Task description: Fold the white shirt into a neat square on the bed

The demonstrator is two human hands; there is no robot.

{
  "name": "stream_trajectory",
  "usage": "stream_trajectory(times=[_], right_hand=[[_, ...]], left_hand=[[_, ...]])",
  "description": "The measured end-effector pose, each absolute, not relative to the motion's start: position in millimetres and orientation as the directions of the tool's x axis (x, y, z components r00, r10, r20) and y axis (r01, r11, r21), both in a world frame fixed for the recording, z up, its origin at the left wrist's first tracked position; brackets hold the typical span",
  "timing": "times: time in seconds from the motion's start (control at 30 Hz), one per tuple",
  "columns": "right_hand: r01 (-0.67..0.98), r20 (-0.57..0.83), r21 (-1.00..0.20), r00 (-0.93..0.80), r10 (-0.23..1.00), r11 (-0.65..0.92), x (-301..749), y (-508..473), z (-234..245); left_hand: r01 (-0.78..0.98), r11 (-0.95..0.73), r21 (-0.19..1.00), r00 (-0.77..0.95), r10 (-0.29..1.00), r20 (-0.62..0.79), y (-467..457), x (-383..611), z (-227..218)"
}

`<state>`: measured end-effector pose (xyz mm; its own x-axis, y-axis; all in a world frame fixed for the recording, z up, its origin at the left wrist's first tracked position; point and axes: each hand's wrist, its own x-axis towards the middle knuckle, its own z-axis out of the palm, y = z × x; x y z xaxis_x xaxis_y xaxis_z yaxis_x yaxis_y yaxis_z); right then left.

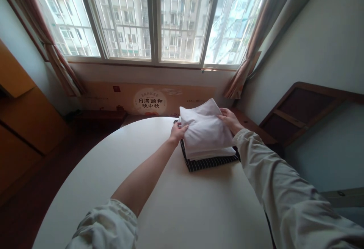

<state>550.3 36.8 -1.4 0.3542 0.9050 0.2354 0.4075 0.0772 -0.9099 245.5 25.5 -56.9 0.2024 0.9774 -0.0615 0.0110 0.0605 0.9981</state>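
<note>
A folded white cloth (207,129) lies at the top of a small stack near the far right edge of the table. My left hand (178,132) pinches its left side, thumb on top. On the opposite side my right hand (229,120) grips the cloth near its upper right corner. The cloth's far edge is raised and a little wavy. Under it shows more folded white fabric (212,154). A black cloth with thin white stripes (213,162), folded too, lies at the bottom on the table. The fingertips beneath the cloth are hidden.
The rounded white table (113,173) fills the middle. Beyond it a beige printed panel (113,93) with Chinese characters stands below a barred window (155,21). Curtains (58,59) hang at both sides. A brown wooden frame (290,118) leans at the right wall, and orange-brown cabinets (25,127) stand left.
</note>
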Motion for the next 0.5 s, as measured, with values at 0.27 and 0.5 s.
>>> stream_trajectory(times=[0.27, 0.5], right_hand=[[0.783, 0.152, -0.585, 0.365, 0.918, -0.214, 553.3, 26.2, -48.3], [0.969, 0.345, -0.242, 0.040, 0.938, 0.048, 525.9, 14.9, -35.2]], left_hand=[[0.305, 0.138, 0.942, 0.202, 0.957, -0.206, 29.7, 244.5, -81.1], [0.635, -0.451, 0.627, 0.241, 0.887, 0.394, 23.8, 259.8, -49.8]])
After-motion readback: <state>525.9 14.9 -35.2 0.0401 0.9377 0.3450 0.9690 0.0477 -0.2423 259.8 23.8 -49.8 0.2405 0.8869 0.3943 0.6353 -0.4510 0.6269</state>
